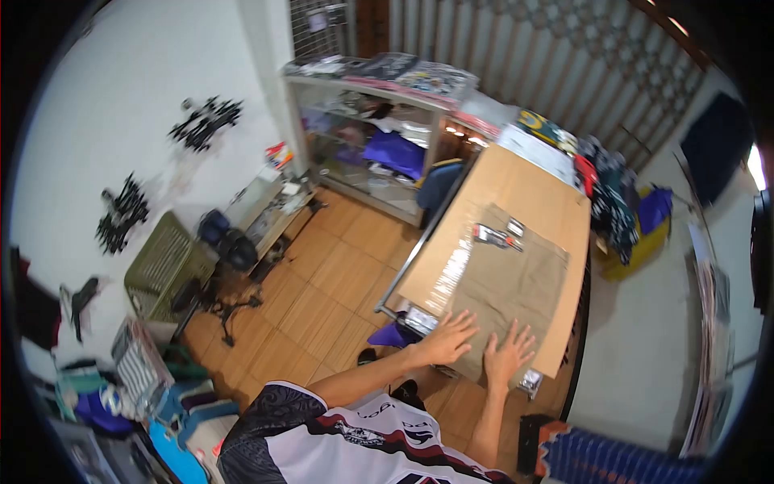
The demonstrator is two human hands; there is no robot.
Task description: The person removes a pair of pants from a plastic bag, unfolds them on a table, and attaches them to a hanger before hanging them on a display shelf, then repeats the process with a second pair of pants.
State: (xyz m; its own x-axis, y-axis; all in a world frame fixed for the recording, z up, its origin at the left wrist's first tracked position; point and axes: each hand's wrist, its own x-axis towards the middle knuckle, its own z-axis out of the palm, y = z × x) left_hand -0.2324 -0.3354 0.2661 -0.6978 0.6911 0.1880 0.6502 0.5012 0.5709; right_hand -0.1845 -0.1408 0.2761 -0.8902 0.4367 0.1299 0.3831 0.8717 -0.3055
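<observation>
The person wears a white shirt (363, 440) with black sleeves and red and black stripes. Both arms reach out over the desk (528, 179). The left hand (448, 339) is wide, with its fingers spread and its palm down on the near part of a brown cloth (516, 282). The right hand (508, 353) is just beside it, also wide and palm down on the same cloth. The two hands do not touch, and no thing is held in them.

The brown cloth lies flat on the desk, with some soft folds in it. It goes from under the hands toward the far end. A shiny strip (453, 270) runs along its left side. On the far part of the cloth lie a dark thing with some red on it (496, 236) and, near that, a little black and white thing (515, 227). Both are too small to name.

Off to the left, a green chair (168, 262) stands by the white wall. Past the desk's right side is a pile of clothes (617, 202). Farther back is a glass case (367, 85) with a purple bundle (393, 153) inside. Behind it stands a tall metal gate (516, 48).
</observation>
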